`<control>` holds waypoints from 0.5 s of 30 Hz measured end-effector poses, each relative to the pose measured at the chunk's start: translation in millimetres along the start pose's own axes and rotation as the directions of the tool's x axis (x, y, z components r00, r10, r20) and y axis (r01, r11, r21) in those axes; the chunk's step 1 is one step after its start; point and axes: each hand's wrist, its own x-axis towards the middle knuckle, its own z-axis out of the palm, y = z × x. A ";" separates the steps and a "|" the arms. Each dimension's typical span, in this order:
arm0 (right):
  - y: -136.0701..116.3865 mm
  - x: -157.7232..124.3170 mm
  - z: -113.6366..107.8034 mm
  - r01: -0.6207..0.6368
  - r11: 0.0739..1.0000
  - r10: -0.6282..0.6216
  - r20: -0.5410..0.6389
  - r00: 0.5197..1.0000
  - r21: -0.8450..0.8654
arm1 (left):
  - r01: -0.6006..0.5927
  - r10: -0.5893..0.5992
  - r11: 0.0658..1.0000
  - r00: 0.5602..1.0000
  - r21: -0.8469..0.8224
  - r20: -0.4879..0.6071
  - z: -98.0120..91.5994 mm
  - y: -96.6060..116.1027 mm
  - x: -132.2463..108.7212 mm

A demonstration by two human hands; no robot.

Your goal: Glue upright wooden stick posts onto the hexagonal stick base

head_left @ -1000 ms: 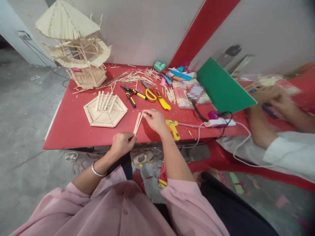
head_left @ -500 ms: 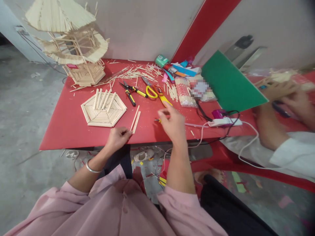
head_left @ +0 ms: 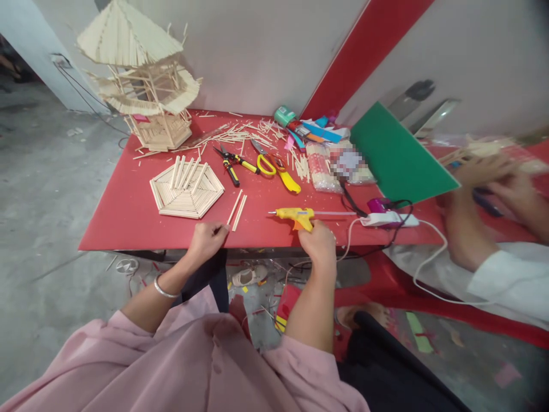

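Note:
My left hand (head_left: pixel 209 241) rests closed at the table's front edge, its fingertips by the lower end of thin wooden sticks (head_left: pixel 239 213); whether it pinches anything is too small to tell. My right hand (head_left: pixel 318 241) is wrapped round the handle of a yellow glue gun (head_left: pixel 295 216), whose nozzle points left and from whose back a clear glue stick extends. Left of the sticks lies a flat polygonal stick panel (head_left: pixel 187 191) with several loose sticks on top.
A stick-built pavilion (head_left: pixel 148 86) stands back left. Pliers (head_left: pixel 235 165), scissors (head_left: pixel 266 165), stick packs (head_left: pixel 322 169), a green board (head_left: pixel 398 157) and a power strip (head_left: pixel 388 220) lie on the red table (head_left: pixel 124 229). Another person's hands (head_left: pixel 493 171) work at right.
My right hand has moved down and right and closed round the glue gun's handle, which it was hovering over before. The view has shifted slightly; my left hand stays by the sticks.

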 end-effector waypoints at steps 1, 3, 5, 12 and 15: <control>-2.0 -3.6 -3.0 0.017 0.999 -0.016 -0.025 1.000 0.038 | -0.010 0.010 1.000 1.000 0.010 -0.006 0.3 -0.2 0.0; -9.7 -13.0 -10.2 0.069 0.993 -0.062 -0.075 0.995 0.097 | -0.030 0.030 0.999 0.999 0.034 -0.011 0.3 -0.5 0.2; -22.3 -22.4 -17.1 0.138 0.981 -0.132 -0.054 0.990 0.136 | -0.033 0.033 0.999 0.999 0.042 -0.009 -0.2 -0.7 0.5; -61.4 -33.4 -22.9 0.339 0.941 -0.338 -0.030 0.941 0.017 | 0.002 -0.002 1.000 1.000 0.013 -0.006 -1.0 0.2 0.7; -67.7 -32.6 -20.3 0.357 0.926 -0.363 -0.032 0.931 -0.127 | 0.001 -0.001 1.000 1.000 -0.002 0.014 -1.1 0.6 1.8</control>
